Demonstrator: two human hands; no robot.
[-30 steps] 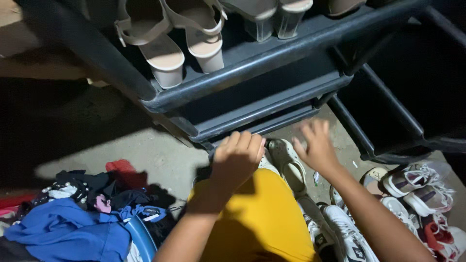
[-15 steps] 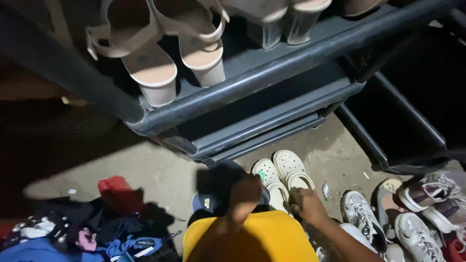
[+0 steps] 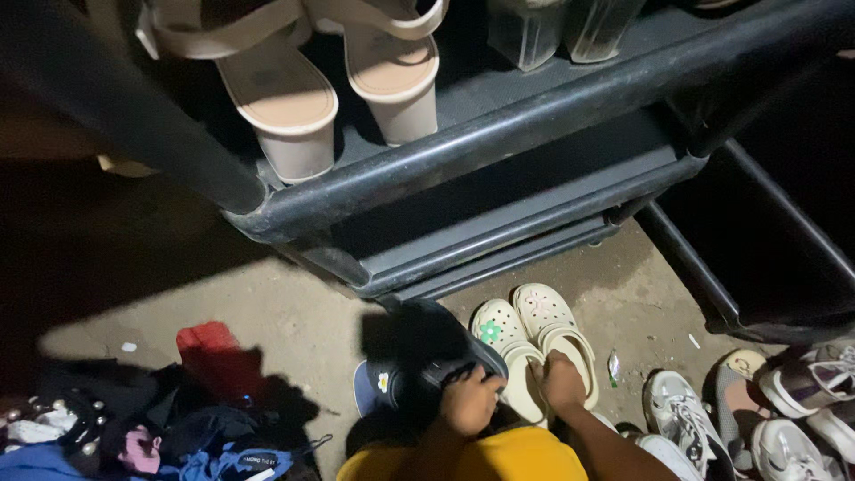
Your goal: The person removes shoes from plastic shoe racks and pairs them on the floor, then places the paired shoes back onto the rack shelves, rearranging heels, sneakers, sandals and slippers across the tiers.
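Observation:
My left hand (image 3: 469, 401) grips the strap of a dark blue slide sandal (image 3: 419, 367) lying on the concrete floor in front of me. Just to its right, my right hand (image 3: 563, 381) has its fingers closed on the heel strap of the right one of a pair of cream clogs (image 3: 534, 337); the left clog carries a small green flower charm. Both shoes sit at the foot of a dark metal shoe rack (image 3: 499, 116). My yellow garment (image 3: 485, 454) shows at the bottom edge.
On the rack's upper shelf stand beige platform sandals (image 3: 312, 80) and clear-heeled shoes (image 3: 561, 27). White sneakers (image 3: 766, 419) crowd the floor at the right. A pile of dark and blue clothes (image 3: 142, 428) with a red item lies at the left.
Both hands have dropped from near the rack's lowest bar down to the shoes on the floor and closed on them. The view has tilted, bringing the rack closer.

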